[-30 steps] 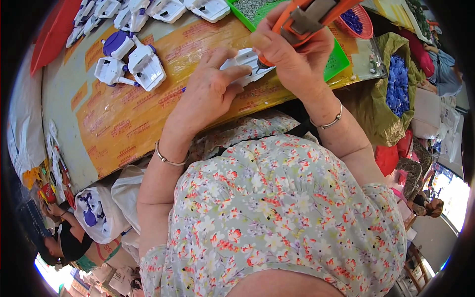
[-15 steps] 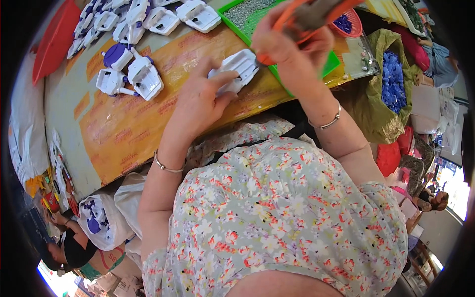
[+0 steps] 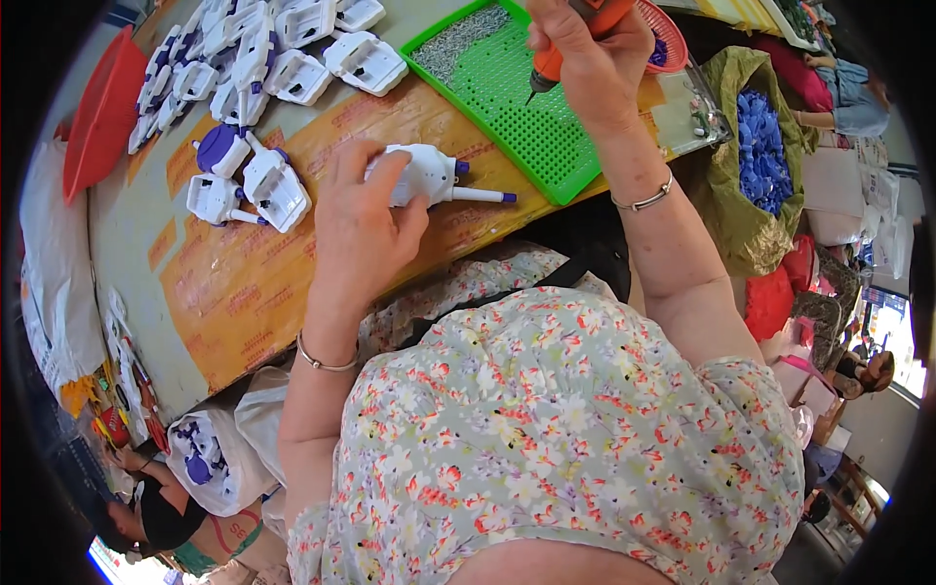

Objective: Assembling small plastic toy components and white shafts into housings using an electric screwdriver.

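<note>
My left hand [image 3: 361,219] is closed round a white plastic housing [image 3: 429,175] with a rounded back and a thin white stem ending in a purple tip. The housing is at the table's near edge. In my right hand [image 3: 600,78] is an orange and black power screwdriver [image 3: 549,68], its bit pointing down over a green perforated tray [image 3: 526,136]. Small grey screws [image 3: 468,44] lie in the tray's far left part. Left of my left hand rest white housings with purple parts [image 3: 276,190], one under a purple round cap [image 3: 221,151].
Many open white housings [image 3: 366,63] are heaped at the far left, beside a red basin [image 3: 100,112]. Right of the tray are a pink basket [image 3: 666,39] of purple pieces and an olive sack [image 3: 721,190] of blue parts. Other people sit at the lower left and far right.
The screwdriver has moved away from the housing to hang over the green tray. My left hand has shifted left, and the housing is now turned with its rounded back up and stem to the right.
</note>
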The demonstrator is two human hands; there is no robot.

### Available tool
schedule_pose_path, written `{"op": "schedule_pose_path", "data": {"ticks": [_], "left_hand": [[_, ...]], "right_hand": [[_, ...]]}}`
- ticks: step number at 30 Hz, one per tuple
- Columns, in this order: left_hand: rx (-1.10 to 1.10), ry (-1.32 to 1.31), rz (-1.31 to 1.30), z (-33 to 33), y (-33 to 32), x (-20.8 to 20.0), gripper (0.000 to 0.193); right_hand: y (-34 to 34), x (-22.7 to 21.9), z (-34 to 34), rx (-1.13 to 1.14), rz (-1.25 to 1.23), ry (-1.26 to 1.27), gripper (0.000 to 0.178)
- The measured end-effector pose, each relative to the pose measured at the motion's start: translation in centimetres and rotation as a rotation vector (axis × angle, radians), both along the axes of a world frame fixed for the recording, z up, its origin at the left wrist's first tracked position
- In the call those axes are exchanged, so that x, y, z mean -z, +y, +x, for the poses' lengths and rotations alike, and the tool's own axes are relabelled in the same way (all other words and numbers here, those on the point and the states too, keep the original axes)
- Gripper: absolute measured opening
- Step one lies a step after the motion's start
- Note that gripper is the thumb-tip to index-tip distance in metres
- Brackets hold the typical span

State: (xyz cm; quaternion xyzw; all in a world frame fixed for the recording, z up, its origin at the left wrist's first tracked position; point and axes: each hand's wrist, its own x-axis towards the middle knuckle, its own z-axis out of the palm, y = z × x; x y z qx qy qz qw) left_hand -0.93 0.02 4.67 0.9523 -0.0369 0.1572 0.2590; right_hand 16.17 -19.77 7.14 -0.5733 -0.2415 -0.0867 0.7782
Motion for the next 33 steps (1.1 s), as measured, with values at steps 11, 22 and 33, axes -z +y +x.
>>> {"op": "schedule_pose_path", "data": {"ticks": [11,22,33], "left_hand": [[0.176,0.034,0.002,0.7,0.9,1.2,0.051],[0.174,0.043,-0.102,1.3,0.7,1.4,0.048],[0.176,0.022,-0.096,1.5,0.8,1.9,0.047]], "right_hand": [[0.3,0.4,-0.5,-0.024,0.009,0.012,0.017],[0.5,-0.7,-1.9,-0.045,0.050,-0.024,0.019],[5.1,2.1,-2.1,-0.363,0.204,-0.695,0.030]]}}
